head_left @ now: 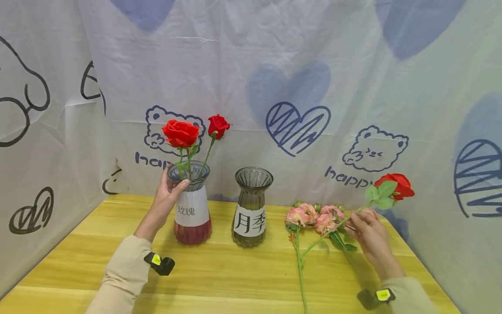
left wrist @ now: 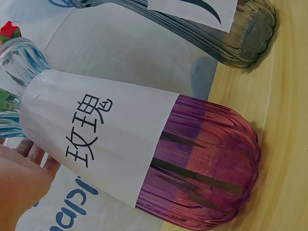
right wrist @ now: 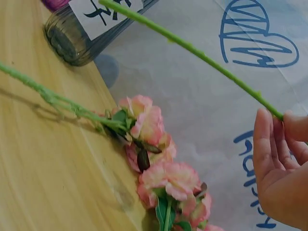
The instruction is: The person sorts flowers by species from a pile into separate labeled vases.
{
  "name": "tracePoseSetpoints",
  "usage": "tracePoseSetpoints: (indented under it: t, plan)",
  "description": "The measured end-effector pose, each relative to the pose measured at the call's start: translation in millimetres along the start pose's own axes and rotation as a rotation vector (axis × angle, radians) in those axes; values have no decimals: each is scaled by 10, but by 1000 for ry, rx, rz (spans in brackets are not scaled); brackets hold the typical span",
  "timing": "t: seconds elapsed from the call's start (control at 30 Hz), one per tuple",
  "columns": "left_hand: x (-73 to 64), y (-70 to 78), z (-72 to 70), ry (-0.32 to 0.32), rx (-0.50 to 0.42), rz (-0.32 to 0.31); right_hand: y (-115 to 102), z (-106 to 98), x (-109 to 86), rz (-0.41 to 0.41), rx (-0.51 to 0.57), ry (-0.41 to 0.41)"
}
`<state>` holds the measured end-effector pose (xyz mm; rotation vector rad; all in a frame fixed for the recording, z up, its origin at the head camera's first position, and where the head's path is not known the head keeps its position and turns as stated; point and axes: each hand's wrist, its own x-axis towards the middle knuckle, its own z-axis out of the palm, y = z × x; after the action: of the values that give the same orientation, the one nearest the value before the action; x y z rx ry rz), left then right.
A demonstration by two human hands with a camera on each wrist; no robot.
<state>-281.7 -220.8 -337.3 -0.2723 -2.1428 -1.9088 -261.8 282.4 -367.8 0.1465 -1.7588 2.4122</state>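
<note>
My left hand (head_left: 168,196) grips the neck of a labelled glass vase (head_left: 192,207), bluish at the rim and red at the base. Two red roses (head_left: 181,133) stand in that vase, one fuller than the other. Over the right side of the table, my right hand (head_left: 368,233) pinches the green stem of another red rose (head_left: 395,186); its bloom points up and right, its stem slopes down to the left. In the right wrist view that stem (right wrist: 202,55) runs clear of the pink flowers (right wrist: 168,178), which lie on the table beneath the hand.
A grey glass vase (head_left: 251,209) with a white label stands upright to the right of the gripped vase. Long green stems (head_left: 300,270) of the pink flowers reach toward the table's front edge. A printed cloth (head_left: 235,87) hangs behind the wooden table (head_left: 235,279).
</note>
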Motion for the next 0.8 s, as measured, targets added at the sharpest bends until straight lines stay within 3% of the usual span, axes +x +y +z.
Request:
tracePoseSetpoints:
  t: [0.13,0.3,0.5,0.8]
  plan:
    - [2,5,-2,1,-1,-8,-38,131,53,11,-55,124]
    - [1,6,-14,14,-5,-34,-122,290,144,83,-83,234]
    - [-3,-5,-8,34,-5,-34,-226,520,280,96,-51,266]
    - [3,-12,17,44,-8,-31,-384,974,475,-32,79,253]
